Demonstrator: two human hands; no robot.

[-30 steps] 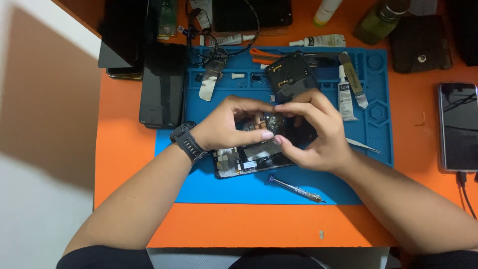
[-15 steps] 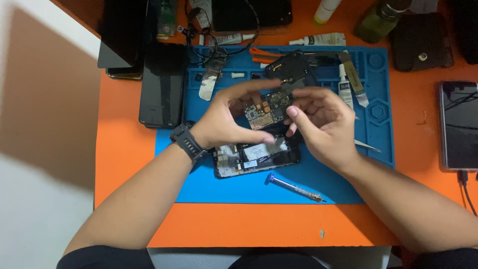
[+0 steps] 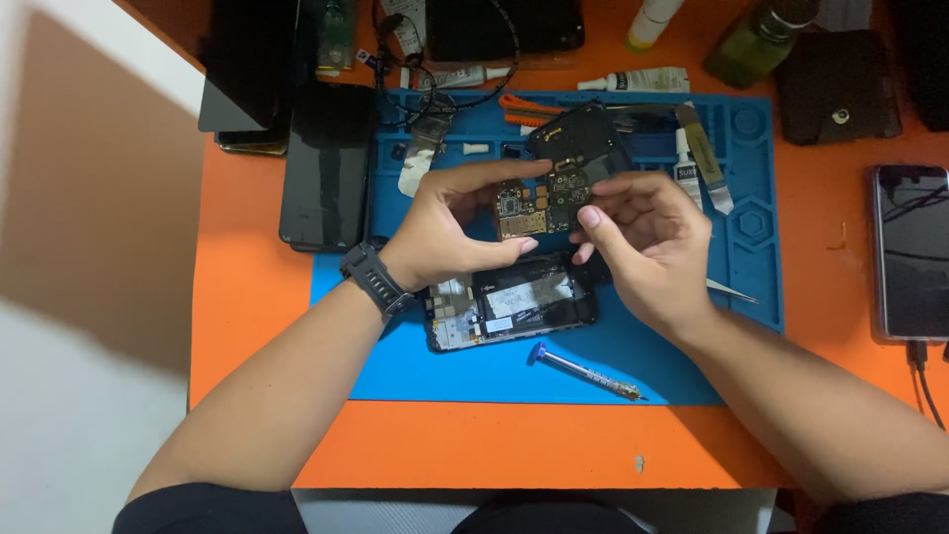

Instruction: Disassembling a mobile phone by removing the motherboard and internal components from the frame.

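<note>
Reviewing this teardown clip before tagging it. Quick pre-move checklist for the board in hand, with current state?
1. Circuit board held by both hands: ok, left hand and right hand pinch it from either side.
2. Board lifted off the opened phone: ok, it is above the frame, apart from it.
3. Any cable from board to phone: cannot tell, fingers hide the lower edge.
4. Opened phone lying flat on the blue mat: ok.
5. Screwdriver away from the hands: ok, it lies on the mat in front of the phone.
6. Tweezers position: not ok, right beside the right hand.
</note>
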